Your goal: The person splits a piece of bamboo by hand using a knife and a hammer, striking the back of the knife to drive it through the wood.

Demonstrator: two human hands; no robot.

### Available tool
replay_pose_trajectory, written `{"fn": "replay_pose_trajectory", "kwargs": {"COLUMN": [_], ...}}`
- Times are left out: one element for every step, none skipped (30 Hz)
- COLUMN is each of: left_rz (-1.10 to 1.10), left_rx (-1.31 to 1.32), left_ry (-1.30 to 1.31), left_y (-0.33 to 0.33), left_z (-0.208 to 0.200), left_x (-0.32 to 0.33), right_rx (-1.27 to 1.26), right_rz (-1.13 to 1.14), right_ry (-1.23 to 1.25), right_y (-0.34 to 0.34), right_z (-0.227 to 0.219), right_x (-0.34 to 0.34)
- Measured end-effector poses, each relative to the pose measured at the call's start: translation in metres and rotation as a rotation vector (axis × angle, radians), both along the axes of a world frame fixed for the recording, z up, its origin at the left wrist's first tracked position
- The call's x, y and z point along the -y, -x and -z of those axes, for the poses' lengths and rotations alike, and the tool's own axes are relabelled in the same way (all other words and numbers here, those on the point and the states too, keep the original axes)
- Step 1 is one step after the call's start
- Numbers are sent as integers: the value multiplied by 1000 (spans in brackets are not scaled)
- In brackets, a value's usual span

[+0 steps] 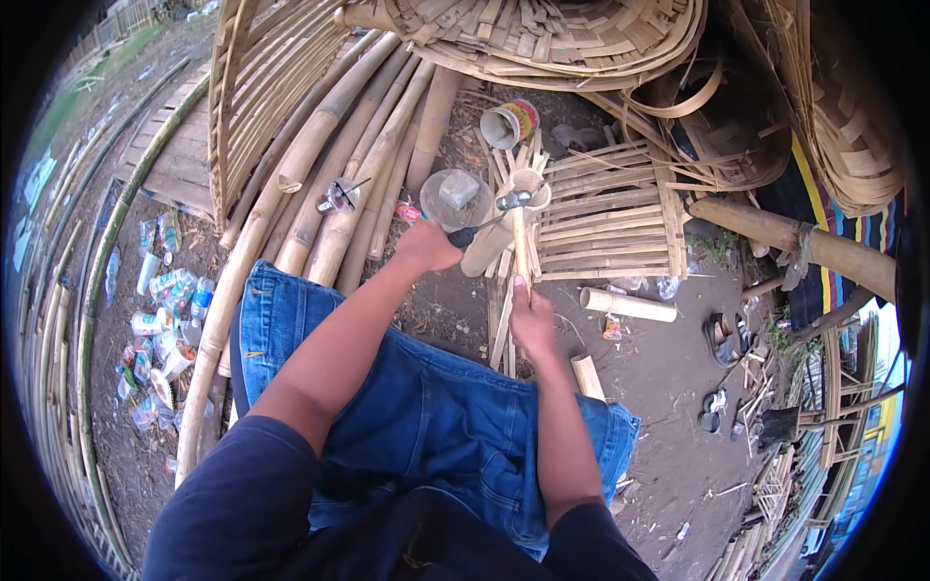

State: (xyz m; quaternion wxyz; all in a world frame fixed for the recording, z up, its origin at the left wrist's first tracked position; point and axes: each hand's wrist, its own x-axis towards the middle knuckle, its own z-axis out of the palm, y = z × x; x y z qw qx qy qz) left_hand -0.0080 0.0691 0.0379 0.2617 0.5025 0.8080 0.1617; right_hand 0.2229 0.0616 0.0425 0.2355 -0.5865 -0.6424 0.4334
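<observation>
My left hand (pixel 429 248) is closed around the black handle of a hammer (pixel 465 235). The hammer's metal head lies over the far part of a light bamboo stick (pixel 520 254); whether they touch I cannot tell. My right hand (pixel 532 321) grips the near end of that stick, which points away from me. Under the hammer and stick rests a thick bamboo section (pixel 487 250), its hollow end facing away. Thin bamboo slats (pixel 502 324) lie around and beneath it. Both hands are in front of my jeans-covered knees.
Long bamboo poles (pixel 339 232) slant along the left, with a plastic cup (pixel 341 196) on them. A clear bowl (pixel 437 214) holds a pale block. A bamboo slat panel (pixel 605 232) and short tube (pixel 630 304) lie right. A woven basket (pixel 572 58) stands ahead; bottles (pixel 174 290) litter the left.
</observation>
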Motion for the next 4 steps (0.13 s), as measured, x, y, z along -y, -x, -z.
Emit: {"fn": "replay_pose_trajectory", "kwargs": {"left_rz": [32,64,97,86], "left_rx": [66,131,197,198], "left_ry": [32,65,97,94], "left_y": [-4,-7,-11,-8], "left_z": [-6,-12,-17,-17], "left_x": [0,1,4,5], "right_rx": [70,62,53,48], "right_rz": [-9,26,62,76], "right_ry": [-31,63,156,250], "right_y": [1,-3,-8,-2], "right_z": [7,11,14,2], "right_x": [-2,-4,-5,-2]}}
